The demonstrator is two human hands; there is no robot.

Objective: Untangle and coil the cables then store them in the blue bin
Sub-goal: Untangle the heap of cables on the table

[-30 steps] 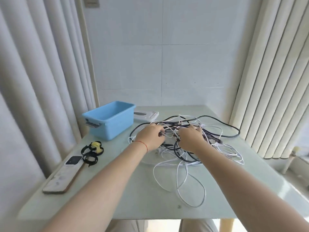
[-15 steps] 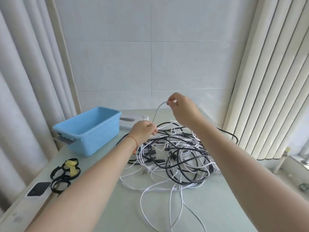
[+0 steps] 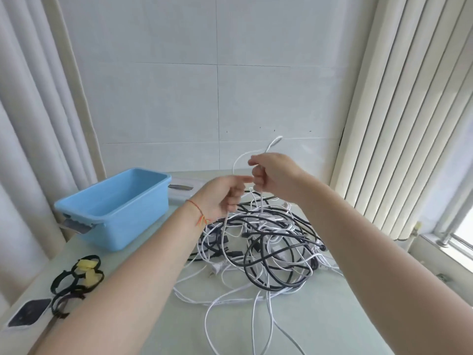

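Observation:
A tangled heap of black and white cables [image 3: 268, 249] lies on the pale green table [image 3: 320, 319]. Both hands are raised above the heap, close together. My right hand [image 3: 273, 175] grips a white cable [image 3: 240, 160] that loops up over it, its plug end sticking up to the right. My left hand [image 3: 225, 193] holds the same white cable lower down, and the strand drops from it into the heap. The blue bin [image 3: 115, 208] stands to the left of the heap; no cables show inside it.
Black and yellow cable ties [image 3: 76, 278] lie at the table's left front. A white device with a dark screen [image 3: 28, 313] sits at the left edge. A white flat box [image 3: 181, 188] lies behind the bin. Curtains hang left, vertical blinds right.
Both hands rose from the heap, drawing a white cable end up. Since half a second ago the hands have come close together and a loop stands over my right hand.

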